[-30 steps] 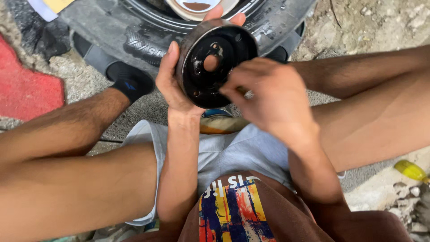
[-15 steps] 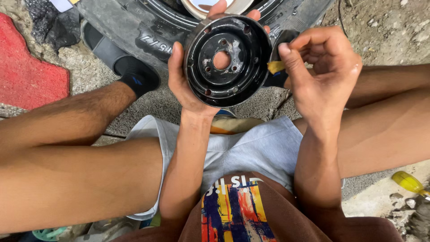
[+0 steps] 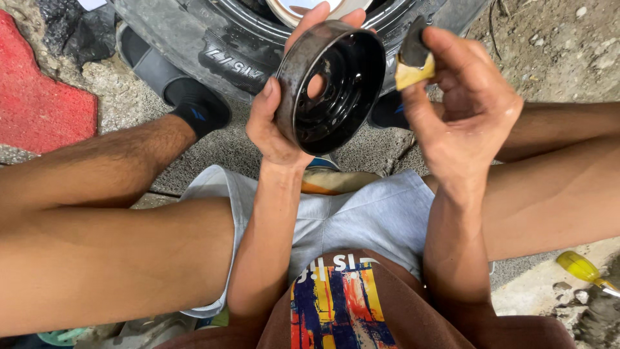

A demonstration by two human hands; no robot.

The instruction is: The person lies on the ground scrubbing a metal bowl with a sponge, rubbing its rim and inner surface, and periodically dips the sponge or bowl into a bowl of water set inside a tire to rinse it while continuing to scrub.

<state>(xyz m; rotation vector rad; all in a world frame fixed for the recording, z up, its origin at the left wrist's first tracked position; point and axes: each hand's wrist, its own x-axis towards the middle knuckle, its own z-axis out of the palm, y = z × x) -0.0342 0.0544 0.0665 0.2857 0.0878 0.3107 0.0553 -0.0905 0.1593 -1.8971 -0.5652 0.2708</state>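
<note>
A seated person holds up a dark metal drum and a small grimy pad.

The left hand [image 3: 274, 123] grips the black brake drum [image 3: 332, 84] by its near rim, thumb on the outside wall, open face tilted right, in mid-air in front of the tyre [image 3: 194, 39] on the far ground. The right hand [image 3: 462, 103] pinches a yellowish pad [image 3: 413, 61], perhaps a scrap of sponge or abrasive, just right of the drum and apart from it. With only one hand on a greasy-looking rim, the drum could slip and fall on the legs. A yellow-handled tool [image 3: 581, 268] lies at the near right.
</note>
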